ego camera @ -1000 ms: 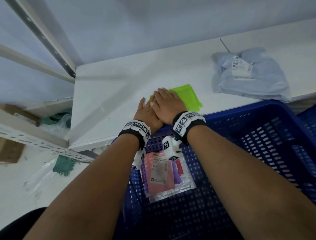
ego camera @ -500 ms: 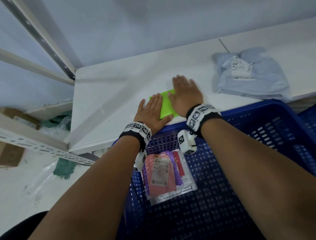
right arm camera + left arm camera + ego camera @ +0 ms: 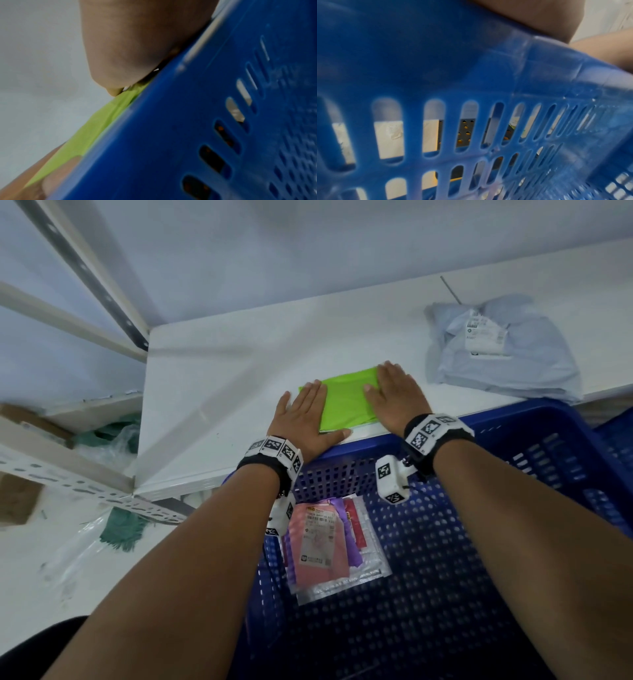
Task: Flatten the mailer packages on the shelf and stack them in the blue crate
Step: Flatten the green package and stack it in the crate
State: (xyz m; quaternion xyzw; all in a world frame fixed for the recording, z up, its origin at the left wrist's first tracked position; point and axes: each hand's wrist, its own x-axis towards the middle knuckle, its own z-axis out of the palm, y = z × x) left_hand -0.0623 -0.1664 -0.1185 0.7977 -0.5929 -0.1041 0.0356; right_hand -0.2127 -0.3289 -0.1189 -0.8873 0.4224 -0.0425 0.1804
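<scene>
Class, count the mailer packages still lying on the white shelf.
2: the green mailer lies pressed under both hands near the shelf's front edge; the grey mailer lies further right. None appear hidden.

A packing or stockroom. Both hands rest on a white shelf board (image 3: pixel 219 392) held by slotted metal racking (image 3: pixel 102 498), whose upright rises up and left of them. Right of the right hand lies a grey mailer with a printed shipping label (image 3: pixel 484 335). Below the wrists, a perforated blue crate (image 3: pixel 513 542) holds labelled parcels (image 3: pixel 322 546).
</scene>
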